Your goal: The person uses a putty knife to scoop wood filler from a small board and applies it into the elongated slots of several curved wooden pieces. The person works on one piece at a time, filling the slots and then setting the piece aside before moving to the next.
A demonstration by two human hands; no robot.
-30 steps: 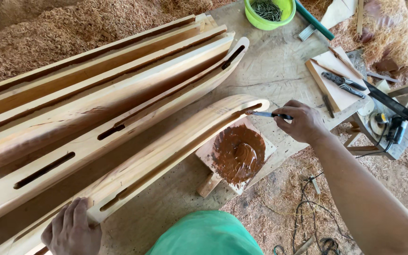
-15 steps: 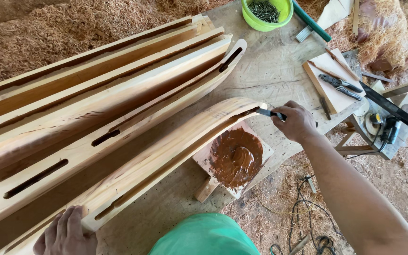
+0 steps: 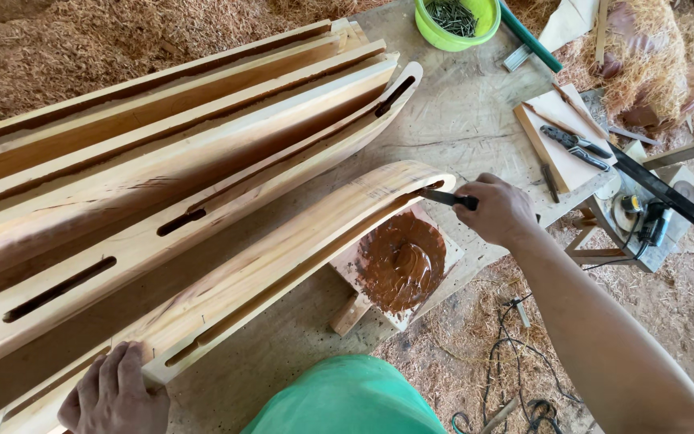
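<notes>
My right hand [image 3: 498,210] grips a small putty knife [image 3: 442,196], its blade touching the curved far end of a long pale wooden piece [image 3: 283,265] that lies on the workbench. Just below that end sits a small board covered with brown filler paste [image 3: 400,260]. My left hand [image 3: 114,394] presses down on the near end of the same wooden piece, fingers spread over its edge. Several similar long slotted wooden pieces [image 3: 162,177] lie side by side to the left.
A green bowl of nails [image 3: 455,21] stands at the bench's far edge. Pliers [image 3: 575,146] lie on a small board at the right. A power tool [image 3: 644,221] and cables sit beside the bench. Sawdust heaps [image 3: 58,56] cover the far left. Green cloth [image 3: 347,402] shows at the bottom.
My right hand with the putty knife has stayed at the curved end, shifting only slightly. My left hand has settled on the near end of the piece.
</notes>
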